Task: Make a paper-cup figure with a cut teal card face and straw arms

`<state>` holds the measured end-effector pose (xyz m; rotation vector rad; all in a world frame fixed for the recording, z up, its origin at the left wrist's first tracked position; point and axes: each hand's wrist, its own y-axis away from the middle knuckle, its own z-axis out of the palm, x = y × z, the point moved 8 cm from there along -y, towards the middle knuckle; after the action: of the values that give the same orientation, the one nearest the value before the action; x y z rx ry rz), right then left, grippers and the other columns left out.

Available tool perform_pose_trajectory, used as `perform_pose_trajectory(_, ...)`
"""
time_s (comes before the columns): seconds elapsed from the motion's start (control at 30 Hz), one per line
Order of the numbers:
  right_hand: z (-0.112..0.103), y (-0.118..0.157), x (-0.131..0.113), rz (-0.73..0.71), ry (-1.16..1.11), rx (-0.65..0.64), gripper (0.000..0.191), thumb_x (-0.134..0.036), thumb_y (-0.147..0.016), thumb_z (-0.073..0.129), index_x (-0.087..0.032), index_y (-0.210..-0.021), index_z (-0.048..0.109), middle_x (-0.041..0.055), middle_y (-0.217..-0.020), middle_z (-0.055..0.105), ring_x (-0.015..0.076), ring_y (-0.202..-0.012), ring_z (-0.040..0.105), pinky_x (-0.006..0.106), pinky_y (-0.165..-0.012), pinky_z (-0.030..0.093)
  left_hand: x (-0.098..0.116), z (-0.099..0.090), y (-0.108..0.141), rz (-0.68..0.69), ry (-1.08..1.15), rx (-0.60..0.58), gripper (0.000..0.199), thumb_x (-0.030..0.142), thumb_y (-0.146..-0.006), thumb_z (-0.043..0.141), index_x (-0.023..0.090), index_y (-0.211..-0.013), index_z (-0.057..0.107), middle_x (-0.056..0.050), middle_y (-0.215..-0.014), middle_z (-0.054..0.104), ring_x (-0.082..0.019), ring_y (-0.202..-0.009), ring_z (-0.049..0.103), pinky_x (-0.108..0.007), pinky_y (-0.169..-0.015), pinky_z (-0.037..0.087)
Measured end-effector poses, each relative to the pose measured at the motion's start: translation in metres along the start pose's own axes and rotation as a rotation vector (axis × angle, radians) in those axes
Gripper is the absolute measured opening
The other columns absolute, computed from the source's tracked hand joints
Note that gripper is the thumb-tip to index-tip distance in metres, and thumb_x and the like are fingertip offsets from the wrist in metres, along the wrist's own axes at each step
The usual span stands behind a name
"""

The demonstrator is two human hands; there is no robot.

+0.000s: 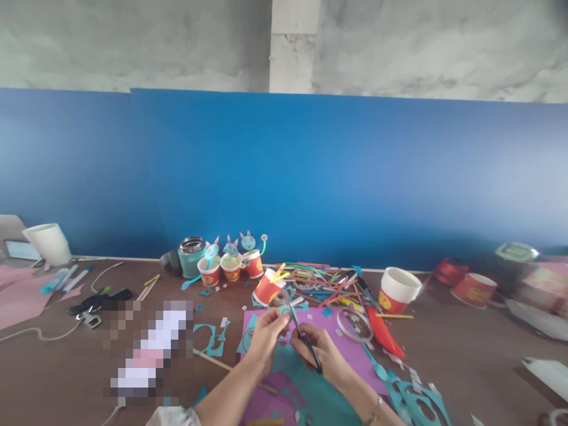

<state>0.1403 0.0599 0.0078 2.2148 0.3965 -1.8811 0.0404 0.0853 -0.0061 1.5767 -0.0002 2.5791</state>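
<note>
The right hand grips the scissors, their long axis slanting leftward toward the table's far edge, blades just beside the left hand, which pinches a small piece, perhaps paper, above the purple sheet.

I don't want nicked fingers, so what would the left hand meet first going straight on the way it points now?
The left hand would probably meet the scissors held in the right hand, though depth there is unclear.
</note>
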Motion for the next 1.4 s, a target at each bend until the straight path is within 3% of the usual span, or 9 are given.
perform_pose_trajectory(0.2, -0.0005, -0.0008, 0.0043, -0.005, -0.018, 0.013, 0.039, -0.052, -0.068, 0.069, -0.018, -0.065, 0.05, -0.0097, -0.038, 0.037, 0.0047, -0.033, 0.031, 0.019, -0.035, 0.025, -0.0008, 0.0017, 0.0011, -0.005, 0.022, 0.002, 0.036, 0.045, -0.057, 0.077, 0.017, -0.062, 0.055, 0.0, -0.054, 0.06, -0.01, -0.05, 0.049, -0.022, -0.049, 0.03)
perform_pose_trajectory(0.4, 0.0008, -0.0003, 0.0067, 0.028, -0.05, 0.006, 0.038, -0.05, -0.068, 0.07, -0.017, -0.069, 0.051, -0.0076, -0.042, 0.045, 0.0059, -0.037, 0.036, 0.018, -0.036, 0.027, 0.0031, 0.0051, 0.0031, -0.016, 0.045, -0.003, 0.034, 0.038, -0.055, 0.078, 0.016, -0.055, 0.052, 0.002, -0.048, 0.057, -0.009, -0.046, 0.047, -0.022, -0.05, 0.031)
perform_pose_trajectory(0.6, 0.0003, -0.0011, 0.0069, 0.021, -0.046, 0.005, 0.038, -0.051, -0.069, 0.068, -0.018, -0.067, 0.051, -0.0098, -0.041, 0.036, 0.0044, -0.035, 0.029, 0.018, -0.035, 0.024, 0.0006, 0.003, 0.0014, -0.025, 0.048, -0.008, 0.031, 0.035, -0.056, 0.076, 0.016, -0.056, 0.052, 0.002, -0.046, 0.057, -0.007, -0.043, 0.041, -0.021, -0.045, 0.026)
perform_pose_trajectory(0.93, -0.0006, -0.0006, 0.0064, 0.021, -0.022, 0.007, 0.034, -0.047, -0.07, 0.068, -0.017, -0.067, 0.052, -0.0096, -0.038, 0.037, 0.0049, -0.033, 0.031, 0.018, -0.034, 0.024, 0.001, 0.0009, 0.0009, -0.018, 0.067, 0.015, 0.031, 0.035, -0.056, 0.076, 0.016, -0.054, 0.051, 0.003, -0.046, 0.054, -0.006, -0.043, 0.039, -0.02, -0.045, 0.025)
perform_pose_trajectory(1.2, 0.0008, -0.0004, 0.0071, 0.019, -0.069, -0.008, 0.034, -0.047, -0.07, 0.069, -0.017, -0.072, 0.052, -0.0055, -0.045, 0.05, 0.0073, -0.039, 0.041, 0.018, -0.038, 0.031, -0.0018, 0.0043, 0.0021, -0.057, 0.073, -0.01, 0.036, 0.038, -0.052, 0.079, 0.016, -0.053, 0.051, 0.003, -0.047, 0.054, -0.006, -0.044, 0.043, -0.02, -0.045, 0.026)
perform_pose_trajectory(1.4, 0.0005, -0.0004, 0.003, 0.035, -0.08, 0.006, 0.036, -0.048, -0.068, 0.07, -0.017, -0.067, 0.051, -0.01, -0.039, 0.037, 0.0049, -0.034, 0.031, 0.018, -0.034, 0.023, -0.0014, 0.0043, 0.0023, -0.062, 0.07, -0.012, 0.037, 0.039, -0.052, 0.079, 0.016, -0.053, 0.051, 0.004, -0.044, 0.051, -0.005, -0.042, 0.039, -0.02, -0.044, 0.025)
